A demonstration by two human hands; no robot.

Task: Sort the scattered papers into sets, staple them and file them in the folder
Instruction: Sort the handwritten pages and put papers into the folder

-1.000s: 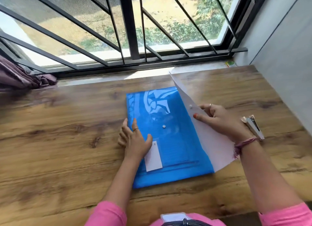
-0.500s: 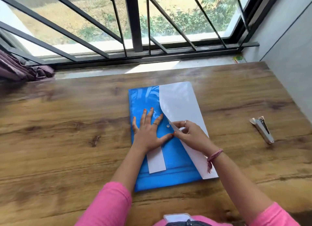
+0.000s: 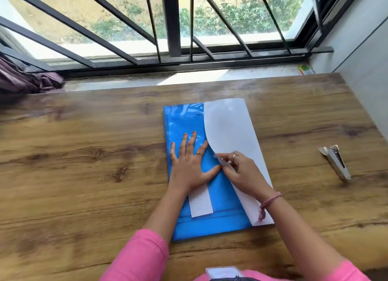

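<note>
Head view shows a blue folder (image 3: 210, 196) that lies flat on the wooden table (image 3: 84, 175), near the middle, with its long side going away from the person. Its white flap (image 3: 228, 129) is folded over the right part of the folder, and the curved edge of the flap reaches to about the centre.

The left hand (image 3: 189, 165) rests flat on the blue cover, with the fingers straight and spread; it presses the folder down and holds nothing. The right hand (image 3: 241, 171) is on the flap, and its fingers are curled and pinch the tip of the flap just beside the left thumb. I think this is the place of the snap button, but the button itself is hidden.

A white label strip (image 3: 200, 203) is on the cover, under the left wrist. The stapler (image 3: 336, 163) lies well apart on the right side of the table, and no hand touches it.

No loose papers are seen on the table, so I judge that the sorting, the stapling and the filing are already done. Printed lines show faintly through the blue cover. What is left seems only to press the flap closed. The task is almost finished.
</note>
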